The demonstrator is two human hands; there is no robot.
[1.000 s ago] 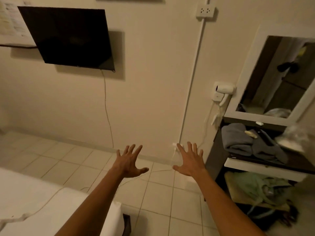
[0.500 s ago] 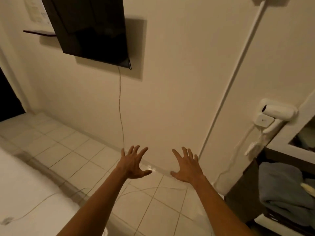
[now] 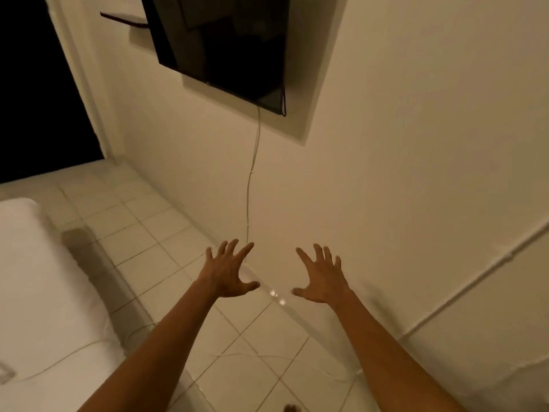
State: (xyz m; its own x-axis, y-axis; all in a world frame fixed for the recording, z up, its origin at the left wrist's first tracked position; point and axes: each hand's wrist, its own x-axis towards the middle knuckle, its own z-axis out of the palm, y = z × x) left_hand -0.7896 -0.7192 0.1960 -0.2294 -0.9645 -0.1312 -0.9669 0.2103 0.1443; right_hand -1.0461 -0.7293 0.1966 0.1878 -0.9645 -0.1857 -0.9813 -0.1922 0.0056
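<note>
Both my arms reach forward over the tiled floor, palms down. My left hand [image 3: 227, 272] has its fingers spread and holds nothing. My right hand [image 3: 322, 278] is also spread wide and empty, a hand's width to the right of the left one. Neither hand touches anything. Both hover in the air in front of the cream wall.
A black wall-mounted TV [image 3: 225, 46] hangs above, with a thin cable [image 3: 251, 179] running down the wall to the floor. A white bed [image 3: 38, 292] fills the lower left. A dark doorway [image 3: 38, 84] opens at upper left. A cord [image 3: 267, 356] lies across the white floor tiles.
The view has swung left: the mirror, shelf and hair dryer have left the frame, and the doorway and bed have come in. Both hands stay spread and empty.
</note>
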